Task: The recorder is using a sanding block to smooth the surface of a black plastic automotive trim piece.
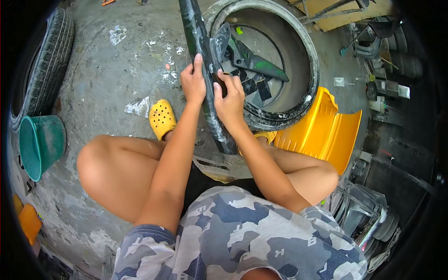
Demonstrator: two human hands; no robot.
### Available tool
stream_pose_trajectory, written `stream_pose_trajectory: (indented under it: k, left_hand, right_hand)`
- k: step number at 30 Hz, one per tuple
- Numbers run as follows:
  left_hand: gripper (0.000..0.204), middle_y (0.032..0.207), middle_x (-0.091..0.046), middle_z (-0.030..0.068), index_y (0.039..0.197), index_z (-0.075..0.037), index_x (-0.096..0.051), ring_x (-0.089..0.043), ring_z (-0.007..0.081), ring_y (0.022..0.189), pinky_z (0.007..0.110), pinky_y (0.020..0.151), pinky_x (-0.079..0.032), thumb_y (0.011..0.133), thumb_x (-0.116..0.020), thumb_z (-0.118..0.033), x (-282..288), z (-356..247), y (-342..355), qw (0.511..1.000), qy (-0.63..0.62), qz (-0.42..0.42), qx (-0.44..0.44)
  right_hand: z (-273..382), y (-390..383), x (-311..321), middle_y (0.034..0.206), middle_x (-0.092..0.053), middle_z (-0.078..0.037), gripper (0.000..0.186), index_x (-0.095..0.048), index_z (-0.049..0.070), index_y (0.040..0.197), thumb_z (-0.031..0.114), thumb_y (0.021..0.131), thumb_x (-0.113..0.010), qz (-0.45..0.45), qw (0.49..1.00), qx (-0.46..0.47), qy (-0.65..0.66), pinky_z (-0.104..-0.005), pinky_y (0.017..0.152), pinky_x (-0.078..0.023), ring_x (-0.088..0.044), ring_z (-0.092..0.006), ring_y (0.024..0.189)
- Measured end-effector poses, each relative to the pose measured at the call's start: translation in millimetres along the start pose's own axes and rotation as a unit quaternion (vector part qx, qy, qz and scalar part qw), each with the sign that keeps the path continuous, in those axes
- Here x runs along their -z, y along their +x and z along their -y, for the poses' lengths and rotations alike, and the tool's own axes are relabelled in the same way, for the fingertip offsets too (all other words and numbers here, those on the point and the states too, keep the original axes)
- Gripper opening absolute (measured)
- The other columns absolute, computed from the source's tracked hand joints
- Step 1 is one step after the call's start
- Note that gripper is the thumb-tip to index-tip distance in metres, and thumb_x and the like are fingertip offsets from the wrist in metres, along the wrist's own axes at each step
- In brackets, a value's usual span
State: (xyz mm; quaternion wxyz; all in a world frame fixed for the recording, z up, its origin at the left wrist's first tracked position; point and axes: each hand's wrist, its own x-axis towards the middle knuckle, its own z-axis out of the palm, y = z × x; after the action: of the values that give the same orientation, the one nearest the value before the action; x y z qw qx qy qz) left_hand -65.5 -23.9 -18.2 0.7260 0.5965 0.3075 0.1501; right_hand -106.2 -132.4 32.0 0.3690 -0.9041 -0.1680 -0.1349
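A long dark panel [211, 103], scuffed with pale smears, runs from the top of the view down between my knees. My left hand [192, 84] is closed on its left edge, the index finger stretched along the surface. On the opposite edge, slightly nearer me, my right hand [230, 99] grips with the thumb on the panel and bent fingers beside it. Whether a small thing is also in the right fingers is hidden. Just beyond them, a large tyre [308, 70] lies flat, with a dark piece marked with green [261, 65] and several black flat pieces [262, 90] inside its ring.
Yellow curved panels [305, 128] lean by the tyre at right. A green bucket [53, 140] and an upright tyre [53, 60] stand at left. Metal parts [359, 203] pile up at lower right. My yellow clogs [162, 117] rest on the stained grey floor [107, 88].
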Motion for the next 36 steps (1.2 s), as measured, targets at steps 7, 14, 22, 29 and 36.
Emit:
stream_pose_trajectory:
  k: [7,14,22,29,36]
  left_hand:
    - [0.059,0.057,-0.05,0.0112,0.073,0.005,-0.061,-0.041,0.017,0.058,0.037,0.058,-0.039,0.092,-0.058,-0.051,11.7,3.9,-1.4,0.997,0.072,-0.009,-0.006]
    - [0.056,0.059,-0.053,0.01,0.076,0.005,-0.063,-0.044,0.0166,0.06,0.036,0.062,-0.042,0.093,-0.058,-0.048,12.2,10.9,-3.0,0.997,0.072,-0.013,-0.011]
    - [0.054,0.061,-0.058,0.0101,0.079,0.004,-0.067,-0.051,0.0147,0.06,0.034,0.062,-0.043,0.092,-0.059,-0.047,6.5,10.5,-1.6,0.999,0.03,0.013,-0.002]
    - [0.055,0.057,-0.051,0.0075,0.076,0.004,-0.064,-0.044,0.0146,0.058,0.035,0.057,-0.038,0.092,-0.059,-0.048,11.8,3.6,-1.9,0.997,0.077,-0.011,-0.017]
    - [0.056,0.055,-0.05,0.0083,0.072,0.004,-0.062,-0.043,0.0159,0.056,0.037,0.056,-0.037,0.091,-0.06,-0.049,5.4,15.7,-2.5,1.0,0.026,-0.004,0.001]
  right_hand:
    - [-11.0,-72.6,17.2,0.085,-0.05,-0.015,0.044,-0.062,0.006,0.123,-0.001,0.079,-0.065,-0.001,0.999,0.042,-0.028,-0.0389,0.073,-0.045,-0.052,-0.0317,0.077]
    - [-8.1,-48.0,4.7,0.083,-0.049,-0.015,0.048,-0.059,0.008,0.127,0.002,0.079,-0.064,0.001,0.993,0.074,-0.095,-0.0428,0.07,-0.042,-0.049,-0.0326,0.078]
    - [-3.4,9.8,-8.3,0.088,-0.054,-0.017,0.037,-0.063,0.003,0.118,0.0,0.081,-0.065,-0.008,0.999,0.021,-0.04,-0.0403,0.074,-0.046,-0.054,-0.0335,0.082]
    - [-26.4,-61.2,30.1,0.088,-0.056,-0.013,0.041,-0.064,0.001,0.119,-0.003,0.078,-0.067,0.054,0.995,0.082,-0.003,-0.0345,0.074,-0.047,-0.055,-0.0266,0.078]
    - [-20.5,6.2,-6.0,0.086,-0.052,-0.014,0.04,-0.063,0.007,0.119,0.003,0.079,-0.066,0.012,0.998,0.058,-0.008,-0.0415,0.073,-0.044,-0.052,-0.0322,0.081]
